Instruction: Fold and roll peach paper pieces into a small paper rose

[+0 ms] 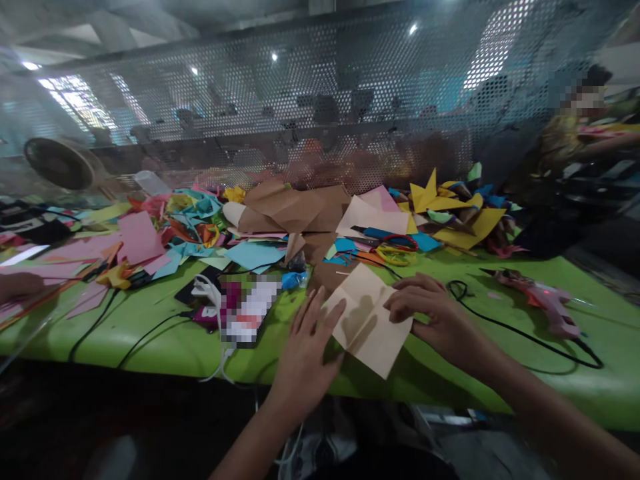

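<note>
A square cream sheet of paper (373, 317) with a crease across its middle lies near the front edge of the green table (165, 333). My left hand (311, 347) rests at the sheet's left edge, fingers spread, one fingertip on the paper. At the right side, my right hand (433, 313) has its fingers curled over the sheet's edge, the thumb low beside it, pinching the paper. Shadows of the hands fall across the sheet.
A pink glue gun (550, 303) with a black cord lies at the right. Left of my hands are a phone (255, 310) and white cables. Scissors (400, 243), brown paper (300, 207) and coloured scraps pile along the back. Another person's hand (20, 287) is at far left.
</note>
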### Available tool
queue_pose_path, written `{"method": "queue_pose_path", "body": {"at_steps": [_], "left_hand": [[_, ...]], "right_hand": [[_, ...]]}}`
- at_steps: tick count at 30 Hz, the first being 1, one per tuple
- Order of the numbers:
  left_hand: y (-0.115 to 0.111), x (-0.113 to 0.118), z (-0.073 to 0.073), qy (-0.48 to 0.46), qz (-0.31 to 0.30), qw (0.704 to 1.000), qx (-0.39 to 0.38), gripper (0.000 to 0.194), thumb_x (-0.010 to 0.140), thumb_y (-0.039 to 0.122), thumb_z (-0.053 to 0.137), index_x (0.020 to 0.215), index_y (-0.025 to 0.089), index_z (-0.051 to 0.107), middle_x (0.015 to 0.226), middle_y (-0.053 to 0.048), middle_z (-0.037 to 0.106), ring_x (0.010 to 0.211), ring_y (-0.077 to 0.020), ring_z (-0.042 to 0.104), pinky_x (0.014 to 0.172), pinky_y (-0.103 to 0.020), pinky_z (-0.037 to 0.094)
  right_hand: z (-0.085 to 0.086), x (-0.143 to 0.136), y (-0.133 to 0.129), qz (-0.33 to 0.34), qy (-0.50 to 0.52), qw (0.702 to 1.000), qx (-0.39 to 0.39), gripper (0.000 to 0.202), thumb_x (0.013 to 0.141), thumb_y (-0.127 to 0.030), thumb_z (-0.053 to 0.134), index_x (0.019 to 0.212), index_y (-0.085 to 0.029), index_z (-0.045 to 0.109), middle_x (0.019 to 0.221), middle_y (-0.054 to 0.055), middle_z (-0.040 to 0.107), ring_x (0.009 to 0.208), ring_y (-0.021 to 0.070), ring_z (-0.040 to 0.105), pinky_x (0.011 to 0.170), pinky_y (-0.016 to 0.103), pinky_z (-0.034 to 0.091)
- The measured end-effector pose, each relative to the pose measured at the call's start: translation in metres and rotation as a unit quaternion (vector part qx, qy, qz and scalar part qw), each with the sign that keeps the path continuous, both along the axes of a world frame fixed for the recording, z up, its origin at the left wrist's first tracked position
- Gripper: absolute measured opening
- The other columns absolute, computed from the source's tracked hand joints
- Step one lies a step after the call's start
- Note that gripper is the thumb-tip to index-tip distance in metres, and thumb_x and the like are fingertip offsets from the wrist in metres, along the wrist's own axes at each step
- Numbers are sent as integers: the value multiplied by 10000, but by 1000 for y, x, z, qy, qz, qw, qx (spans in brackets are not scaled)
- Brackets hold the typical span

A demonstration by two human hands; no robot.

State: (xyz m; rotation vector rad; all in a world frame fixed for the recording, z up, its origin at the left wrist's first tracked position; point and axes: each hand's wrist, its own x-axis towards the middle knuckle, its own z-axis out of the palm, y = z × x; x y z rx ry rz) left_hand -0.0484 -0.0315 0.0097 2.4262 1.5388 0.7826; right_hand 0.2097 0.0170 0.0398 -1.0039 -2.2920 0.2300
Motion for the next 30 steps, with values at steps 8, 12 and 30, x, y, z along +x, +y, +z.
{"method": "queue_pose_path", "body": {"at_steps": [8,12,30], "left_hand": [[-6,5,-5,49,3,999,-1,591,821,83,613,1353,327,529,1583,-42,324,1477,-271,234,1168,-548,272],[-6,3,-8,44,-1,999,-4,600,820,31,573,1333,342,559,1499,-53,448,1420,-268,347,1135,-559,324],[-15,3,-13,-2,-61,998,-28,360,855,99,584,1143,291,683,1300,-38,623,1246,-262,493,1036,-505,407]], "right_hand": [[-18,9,-14,-23,20,998,57,239,817,-35,553,752,-258,609,1141,24,722,1165,271,547,958,496,426],[-24,14,-22,-41,33,998,44,229,819,-46,553,738,-255,598,1184,36,705,1168,265,545,942,487,456],[-42,53,-36,-58,-43,994,-88,274,902,-191,540,1130,-252,677,1097,74,723,1044,247,633,906,438,477]]}}
